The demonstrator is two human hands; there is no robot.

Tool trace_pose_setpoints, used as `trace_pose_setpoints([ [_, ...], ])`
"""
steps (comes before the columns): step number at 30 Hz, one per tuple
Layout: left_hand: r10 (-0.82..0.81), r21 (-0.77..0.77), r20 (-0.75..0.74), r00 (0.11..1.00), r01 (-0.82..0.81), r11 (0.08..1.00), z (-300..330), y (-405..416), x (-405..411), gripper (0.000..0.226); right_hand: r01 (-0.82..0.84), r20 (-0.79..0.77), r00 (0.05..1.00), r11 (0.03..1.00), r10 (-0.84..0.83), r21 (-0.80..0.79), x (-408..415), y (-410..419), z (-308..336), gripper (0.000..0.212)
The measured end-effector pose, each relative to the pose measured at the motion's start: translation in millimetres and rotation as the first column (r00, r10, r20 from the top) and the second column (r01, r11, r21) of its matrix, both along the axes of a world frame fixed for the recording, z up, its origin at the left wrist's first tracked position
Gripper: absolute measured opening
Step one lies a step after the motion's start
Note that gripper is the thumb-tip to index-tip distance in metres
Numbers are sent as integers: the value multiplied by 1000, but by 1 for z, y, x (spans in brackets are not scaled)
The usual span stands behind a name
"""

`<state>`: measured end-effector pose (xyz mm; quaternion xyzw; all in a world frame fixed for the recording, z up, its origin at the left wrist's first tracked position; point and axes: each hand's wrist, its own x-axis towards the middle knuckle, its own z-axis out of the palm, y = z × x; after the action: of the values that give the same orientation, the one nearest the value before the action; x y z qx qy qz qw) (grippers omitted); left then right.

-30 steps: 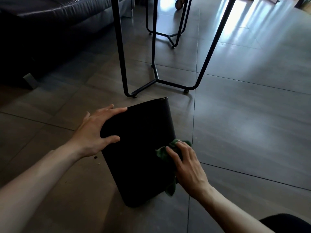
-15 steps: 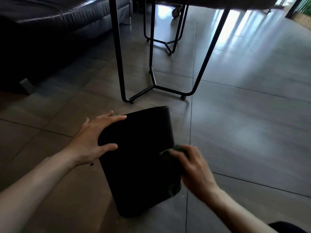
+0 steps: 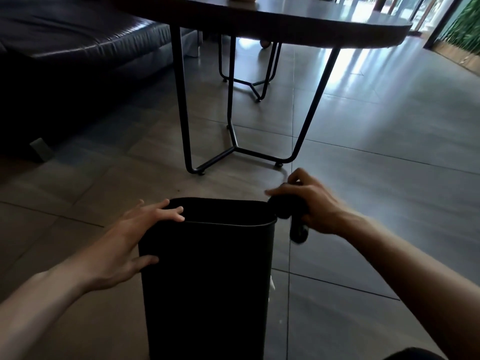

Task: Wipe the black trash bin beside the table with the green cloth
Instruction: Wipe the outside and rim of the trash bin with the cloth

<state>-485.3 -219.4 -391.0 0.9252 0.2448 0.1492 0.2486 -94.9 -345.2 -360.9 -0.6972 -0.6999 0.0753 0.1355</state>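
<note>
Black trash bin (image 3: 207, 276): a tall, smooth plastic bin, stood upright on the grey tiled floor (image 3: 376, 203), near the viewer, with its open mouth seen from above.
Left hand (image 3: 124, 245): laid on the bin's left side; fingers are spread over the left rim, the thumb is pressed on the near wall. The hand is open, not closed around anything.
Right hand (image 3: 311, 206): clenched on the cloth, at the bin's far right rim corner.
Green cloth (image 3: 291, 216): a dark, bunched rag, blurred; it is held against the rim corner, with one end hung outside the right wall.
Dark round table (image 3: 298, 24): set beyond the bin on black metal legs.
Dark leather sofa (image 3: 65, 55): far left.
</note>
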Motion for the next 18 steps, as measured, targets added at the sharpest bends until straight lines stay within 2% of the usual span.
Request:
trace_pose_setpoints([
  [2, 30, -4, -3, 1000, -30, 1000, -4, 3, -10, 91, -77, 11, 997, 995, 78, -57, -9, 0, -9, 67],
  [5, 69, 14, -9, 998, -69, 998, -9, 6, -24, 90, -161, -56, 986, 982, 156, -97, -19, -2, -8, 56],
  [7, 91, 26, -9, 996, -90, 996, -11, 6, -28, 91, -207, -71, 977, 973, 201, -105, -26, -2, 0, 37],
  [9, 122, 55, -12, 992, -121, 991, -11, 5, -30, 94, -225, -19, 974, 969, 224, -107, -34, -2, 9, 26],
  [12, 174, 79, 9, 985, -174, 982, -2, 2, -25, 94, -219, 57, 973, 970, 225, -106, -46, -7, 20, 27],
  [15, 195, 65, 172, 966, -208, 976, 15, -5, -7, 85, -208, 80, 974, 975, 214, -72, -57, -11, 33, 38],
  [18, 134, -17, 369, 920, -137, 990, 33, -21, 24, 70, -163, 127, 978, 986, 165, -26, -66, -7, 46, 43],
])
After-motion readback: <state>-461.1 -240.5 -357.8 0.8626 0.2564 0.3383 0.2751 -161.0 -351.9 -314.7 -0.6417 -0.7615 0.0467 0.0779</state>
